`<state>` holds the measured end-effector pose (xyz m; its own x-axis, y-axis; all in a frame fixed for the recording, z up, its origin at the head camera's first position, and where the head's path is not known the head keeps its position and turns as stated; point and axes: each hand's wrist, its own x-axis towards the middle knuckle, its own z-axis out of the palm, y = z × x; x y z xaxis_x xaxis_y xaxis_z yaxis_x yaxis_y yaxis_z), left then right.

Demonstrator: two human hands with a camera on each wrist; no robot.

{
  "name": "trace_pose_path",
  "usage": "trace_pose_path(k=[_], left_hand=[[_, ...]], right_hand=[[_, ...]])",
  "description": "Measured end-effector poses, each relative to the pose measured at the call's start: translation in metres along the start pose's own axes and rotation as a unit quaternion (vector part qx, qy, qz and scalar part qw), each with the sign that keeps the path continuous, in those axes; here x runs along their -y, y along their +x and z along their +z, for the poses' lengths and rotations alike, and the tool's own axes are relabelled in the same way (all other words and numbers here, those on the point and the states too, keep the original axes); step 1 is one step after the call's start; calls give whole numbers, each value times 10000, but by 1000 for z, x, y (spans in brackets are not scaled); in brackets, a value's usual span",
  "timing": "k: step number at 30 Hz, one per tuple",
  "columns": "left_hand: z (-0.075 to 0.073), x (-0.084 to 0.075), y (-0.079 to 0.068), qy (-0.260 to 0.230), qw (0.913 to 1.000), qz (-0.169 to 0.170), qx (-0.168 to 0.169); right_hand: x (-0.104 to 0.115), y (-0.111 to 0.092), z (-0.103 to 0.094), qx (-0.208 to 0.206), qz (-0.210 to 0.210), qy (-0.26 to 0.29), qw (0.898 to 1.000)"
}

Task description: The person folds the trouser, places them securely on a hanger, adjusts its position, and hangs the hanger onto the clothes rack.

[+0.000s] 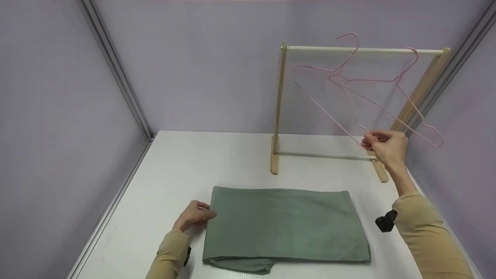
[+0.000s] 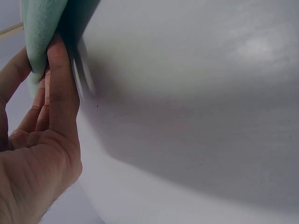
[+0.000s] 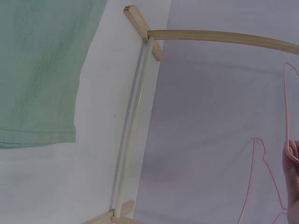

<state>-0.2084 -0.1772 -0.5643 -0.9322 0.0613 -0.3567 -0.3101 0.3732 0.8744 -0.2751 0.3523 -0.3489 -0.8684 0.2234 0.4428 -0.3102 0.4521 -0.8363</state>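
A folded green garment [image 1: 283, 224] lies on the white table, its nature as a piece of clothing not fully shown. At its left edge my left hand [image 1: 195, 214] pinches the fabric; in the left wrist view the thumb and fingers close on the green cloth [image 2: 43, 28]. My right hand [image 1: 387, 145], raised at the right, grips a pink wire hanger [image 1: 341, 69] by a lower corner. That hanger is tilted, its hook up near the rack's top bar; whether the two touch is unclear. In the right wrist view, only part of the right hand [image 3: 292, 182] shows.
A wooden rack [image 1: 280, 97] with a white top bar [image 1: 310, 48] stands at the back right. A second pink hanger [image 1: 399, 78] hangs from that bar. Grey-framed panels [image 1: 116, 69] enclose the white table [image 1: 174, 166] at the back and sides.
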Motion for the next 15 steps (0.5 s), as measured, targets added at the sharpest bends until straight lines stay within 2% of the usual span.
trace_pose_path(k=[5,9,11,15], left_hand=[[-1,1,0,68,10000,-17,-35],[-1,1,1,72,9999,-55,-79],[0,1,1,68,10000,-36,-59],[1,0,1,51,10000,-10,-17]], right_hand=[[-13,-11,-5,-37,322,197,9993],[-25,-25,-8,44,447,875,9952],[-31,-33,-10,105,519,1309,9900],[-44,-51,-13,168,690,1601,9845]])
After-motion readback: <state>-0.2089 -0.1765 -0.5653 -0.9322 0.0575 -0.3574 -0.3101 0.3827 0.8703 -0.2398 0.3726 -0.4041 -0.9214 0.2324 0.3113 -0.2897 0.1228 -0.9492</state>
